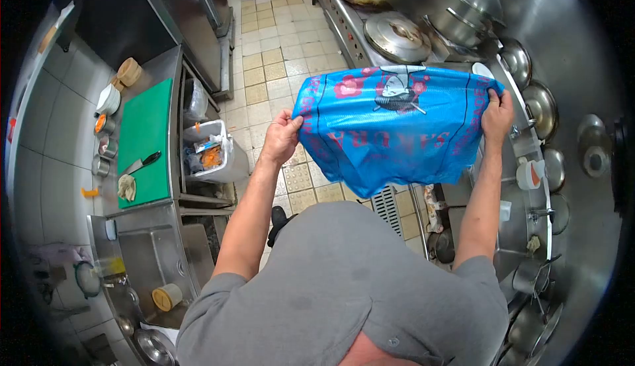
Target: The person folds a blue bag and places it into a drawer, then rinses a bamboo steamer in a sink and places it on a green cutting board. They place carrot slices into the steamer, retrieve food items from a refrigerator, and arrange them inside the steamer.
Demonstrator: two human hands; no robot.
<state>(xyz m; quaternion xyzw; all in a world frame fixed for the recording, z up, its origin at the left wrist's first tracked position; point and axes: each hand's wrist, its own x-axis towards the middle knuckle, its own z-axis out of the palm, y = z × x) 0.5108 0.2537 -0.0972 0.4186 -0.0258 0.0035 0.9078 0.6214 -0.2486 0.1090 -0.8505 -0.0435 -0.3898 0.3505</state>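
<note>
Tiled floor [268, 55] lies beyond my hands; my left hand [282, 137] and right hand [497, 120] grip a blue sack [390, 141], spread between them, which seems to need even tension.

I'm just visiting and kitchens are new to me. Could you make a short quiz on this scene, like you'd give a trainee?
1. What lies on the green cutting board?
a) a ladle
b) a knife
c) a frying pan

2. True or false: the left hand grips one side of the blue printed plastic and the right hand grips the other.

3. Fill in: the large word printed across the middle of the plastic reads ____.

Key: 1 b; 2 true; 3 SAKURA
</note>
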